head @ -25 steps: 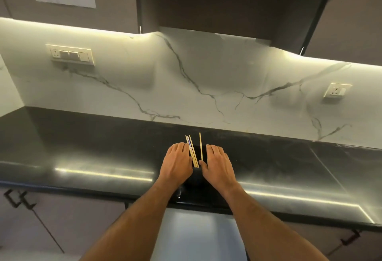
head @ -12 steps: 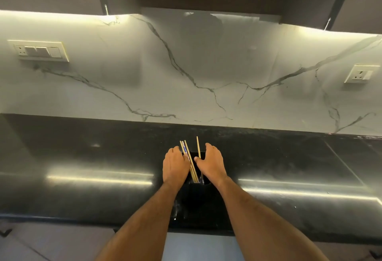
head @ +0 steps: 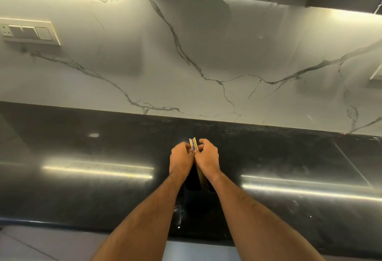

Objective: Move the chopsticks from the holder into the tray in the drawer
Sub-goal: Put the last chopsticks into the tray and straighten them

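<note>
A bundle of several pale wooden chopsticks (head: 193, 142), one with a blue-purple mark, stands in a black holder (head: 196, 184) on the black countertop (head: 103, 194). My left hand (head: 180, 161) and my right hand (head: 207, 158) press against the bundle from either side, fingers curled around it near the top. The lower ends of the chopsticks run down between my wrists into the holder. The holder is dark and mostly hidden behind my hands and forearms. No drawer or tray is in view.
A white marble backsplash (head: 186, 64) rises behind the counter, with a switch plate (head: 29, 33) at the left and a socket (head: 377, 74) at the right edge. Dark cabinets hang overhead. The counter's front edge (head: 62, 222) runs below my forearms.
Both hands have gone from flat beside the holder to curled around the chopsticks, gathering them into one tight bundle. The view has tilted down and closer to the counter.
</note>
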Demonstrator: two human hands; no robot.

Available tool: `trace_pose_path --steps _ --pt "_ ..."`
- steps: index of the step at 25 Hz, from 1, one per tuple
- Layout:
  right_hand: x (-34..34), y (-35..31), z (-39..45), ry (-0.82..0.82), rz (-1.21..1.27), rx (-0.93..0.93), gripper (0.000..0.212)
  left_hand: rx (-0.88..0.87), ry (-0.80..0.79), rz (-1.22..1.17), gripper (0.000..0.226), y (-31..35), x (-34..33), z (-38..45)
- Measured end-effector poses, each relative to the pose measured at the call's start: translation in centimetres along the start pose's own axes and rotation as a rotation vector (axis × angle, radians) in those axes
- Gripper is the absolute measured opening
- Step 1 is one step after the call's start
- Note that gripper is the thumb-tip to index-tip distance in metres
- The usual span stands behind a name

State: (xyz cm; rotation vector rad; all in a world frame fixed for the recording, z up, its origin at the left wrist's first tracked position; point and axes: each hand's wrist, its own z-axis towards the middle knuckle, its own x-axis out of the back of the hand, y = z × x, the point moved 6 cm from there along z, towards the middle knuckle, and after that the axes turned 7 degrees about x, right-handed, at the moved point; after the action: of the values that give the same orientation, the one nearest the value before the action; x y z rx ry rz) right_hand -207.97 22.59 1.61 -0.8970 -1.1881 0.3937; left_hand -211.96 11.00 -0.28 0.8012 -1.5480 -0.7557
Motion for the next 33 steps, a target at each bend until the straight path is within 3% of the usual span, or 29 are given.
trace_pose_path --steps 5,13,22,27,33 --pt "-0.5 -0.1 0.5 0.032 0.004 0.046 0.022 -0.043 -0.008 -0.060 0.017 -0.5 -0.5 0.8" --pt "1.2 -0.5 0.2 0.111 0.149 0.094 0.026 -0.102 0.062 -0.205 0.026 0.8 0.2 0.0" --pt "5.9 -5.7 -2.1 0.273 0.251 0.212 0.011 -0.149 0.070 -0.431 0.024 5.8 3.0 -3.2" --pt "9.9 -9.9 -5.1 0.410 0.309 0.316 0.019 -0.229 0.265 -0.465 0.017 8.8 6.9 -7.1" --pt "13.4 -14.5 -10.7 0.489 0.357 0.609 0.027 -0.117 0.467 -0.682 0.016 10.3 11.4 -10.3"
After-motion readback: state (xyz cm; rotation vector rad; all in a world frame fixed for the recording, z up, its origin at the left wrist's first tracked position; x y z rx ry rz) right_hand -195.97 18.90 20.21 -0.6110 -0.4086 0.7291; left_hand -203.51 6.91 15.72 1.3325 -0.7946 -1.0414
